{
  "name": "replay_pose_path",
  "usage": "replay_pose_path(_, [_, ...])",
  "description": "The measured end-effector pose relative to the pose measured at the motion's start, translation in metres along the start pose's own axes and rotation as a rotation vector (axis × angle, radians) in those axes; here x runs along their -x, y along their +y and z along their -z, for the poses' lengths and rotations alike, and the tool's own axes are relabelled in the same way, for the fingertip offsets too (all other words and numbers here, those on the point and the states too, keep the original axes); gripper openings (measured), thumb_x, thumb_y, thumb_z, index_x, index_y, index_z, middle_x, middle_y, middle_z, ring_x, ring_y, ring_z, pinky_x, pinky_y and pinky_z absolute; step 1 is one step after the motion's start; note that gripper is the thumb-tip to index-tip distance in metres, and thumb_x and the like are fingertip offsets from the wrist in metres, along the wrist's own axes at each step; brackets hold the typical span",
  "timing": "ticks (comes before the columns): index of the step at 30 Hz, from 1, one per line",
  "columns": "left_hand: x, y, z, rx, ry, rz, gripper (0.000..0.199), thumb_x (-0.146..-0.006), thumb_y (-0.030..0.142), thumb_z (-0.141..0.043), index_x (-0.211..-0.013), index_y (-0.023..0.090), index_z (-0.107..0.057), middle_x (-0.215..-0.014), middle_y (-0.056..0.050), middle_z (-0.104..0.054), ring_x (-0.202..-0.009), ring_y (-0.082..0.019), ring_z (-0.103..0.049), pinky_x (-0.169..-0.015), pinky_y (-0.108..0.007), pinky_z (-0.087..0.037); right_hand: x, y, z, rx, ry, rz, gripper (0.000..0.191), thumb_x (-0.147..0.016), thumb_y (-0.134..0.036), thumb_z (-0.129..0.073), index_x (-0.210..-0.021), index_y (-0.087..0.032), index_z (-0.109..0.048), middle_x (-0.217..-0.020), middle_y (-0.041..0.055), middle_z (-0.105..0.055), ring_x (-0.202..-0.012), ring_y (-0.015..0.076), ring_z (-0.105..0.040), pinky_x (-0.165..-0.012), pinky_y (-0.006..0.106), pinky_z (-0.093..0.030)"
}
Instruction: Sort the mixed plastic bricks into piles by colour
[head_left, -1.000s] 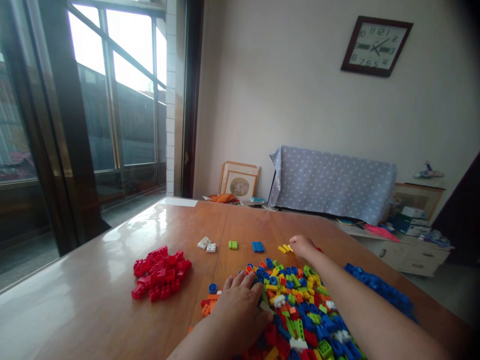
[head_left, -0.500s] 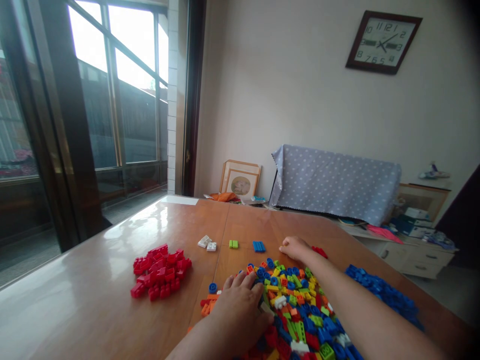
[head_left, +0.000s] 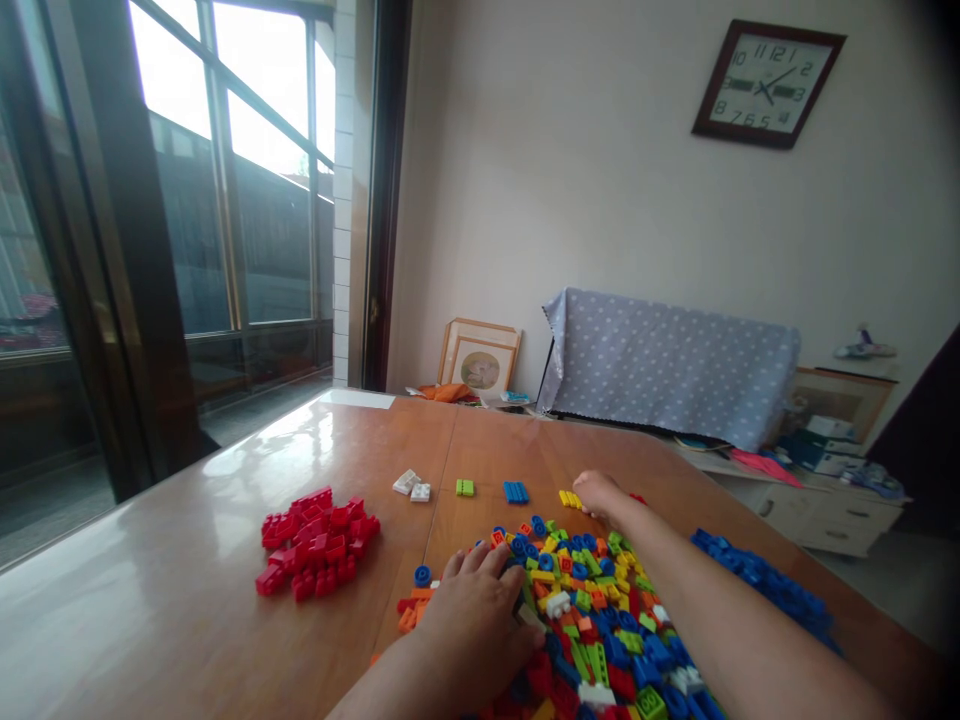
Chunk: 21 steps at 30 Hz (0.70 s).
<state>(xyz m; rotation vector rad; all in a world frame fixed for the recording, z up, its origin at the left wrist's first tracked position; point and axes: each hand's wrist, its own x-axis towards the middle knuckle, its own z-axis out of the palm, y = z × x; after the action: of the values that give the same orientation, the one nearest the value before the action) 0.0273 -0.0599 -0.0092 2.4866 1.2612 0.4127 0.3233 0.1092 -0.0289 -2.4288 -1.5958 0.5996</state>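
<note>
My left hand (head_left: pixel 480 600) lies with fingers spread over the left side of a mixed pile of toy building bricks (head_left: pixel 592 610). Beyond the pile, my right hand (head_left: pixel 598 492) is closed, fingers curled down; whatever they may hold is hidden. Just left of those fingers sit yellow bricks (head_left: pixel 569 498) on the table. In a row further left are blue bricks (head_left: pixel 516 492), lime green bricks (head_left: pixel 465 488) and white bricks (head_left: pixel 412 487). Red bricks (head_left: pixel 637 498) peek out behind my right wrist, mostly covered.
A heap of red bricks (head_left: pixel 319 545) stands on the wooden table (head_left: pixel 172 590) at left. Blue bricks (head_left: pixel 765 585) are heaped right of my right forearm. Orange bricks (head_left: pixel 412 608) and a round blue piece (head_left: pixel 422 576) lie beside my left hand. A cloth-covered object (head_left: pixel 667 365) stands behind the table.
My right hand has shifted a little to the right, uncovering the yellow bricks. My left hand stays on the pile.
</note>
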Motion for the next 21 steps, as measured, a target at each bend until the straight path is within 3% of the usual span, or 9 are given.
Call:
replay_pose_path(4, [-0.001,0.0,-0.001,0.004,-0.005,0.0,0.062,-0.083,0.06,-0.058,-0.137,0.03,-0.058,-0.153,-0.008,-0.045,-0.142,-0.04,-0.037,-0.115,-0.06,-0.03,0.006,-0.001,0.001,-0.061,0.018,0.005,0.03,-0.098,-0.037,-0.058,-0.122,-0.019,-0.061,-0.123,0.0081,-0.063,-0.101,0.0195,-0.064,-0.087,0.04,-0.056])
replay_pose_path(7, [0.0,0.001,0.001,-0.001,-0.017,0.004,0.062,-0.083,0.06,-0.057,-0.138,0.03,-0.057,-0.154,-0.007,-0.045,-0.142,-0.04,-0.036,-0.116,-0.06,-0.03,0.012,0.0,0.005,-0.084,0.068,0.045,0.025,-0.096,-0.038,-0.057,-0.101,-0.016,-0.067,-0.091,0.005,-0.07,-0.076,0.0158,-0.066,-0.068,0.029,-0.054])
replay_pose_path(10, [0.001,0.002,0.002,-0.005,-0.013,-0.002,0.061,-0.084,0.06,-0.056,-0.138,0.031,-0.057,-0.154,-0.007,-0.045,-0.142,-0.039,-0.038,-0.116,-0.059,-0.031,0.022,0.003,0.008,-0.121,0.128,0.136,0.021,-0.089,-0.034,-0.056,-0.084,-0.018,-0.067,-0.063,0.0002,-0.064,-0.056,0.0132,-0.058,-0.052,0.023,-0.039])
replay_pose_path(13, [0.002,0.002,0.004,-0.011,-0.006,-0.007,0.059,-0.086,0.059,-0.054,-0.138,0.031,-0.057,-0.153,-0.006,-0.046,-0.141,-0.038,-0.038,-0.115,-0.058,-0.032,0.04,0.005,0.009,-0.147,0.14,0.237,0.02,-0.085,-0.033,-0.054,-0.084,-0.019,-0.067,-0.064,-0.0012,-0.064,-0.057,0.0127,-0.056,-0.052,0.022,-0.035])
replay_pose_path(21, [-0.004,-0.008,0.01,-0.039,-0.006,0.004,0.056,-0.089,0.055,-0.051,-0.138,0.027,-0.057,-0.151,-0.009,-0.048,-0.137,-0.035,-0.044,-0.113,-0.052,-0.037,0.113,0.022,0.02,-0.134,0.04,0.453,0.02,-0.078,-0.036,-0.063,-0.084,-0.019,-0.071,-0.072,-0.0007,-0.068,-0.071,0.016,-0.06,-0.064,0.022,-0.042])
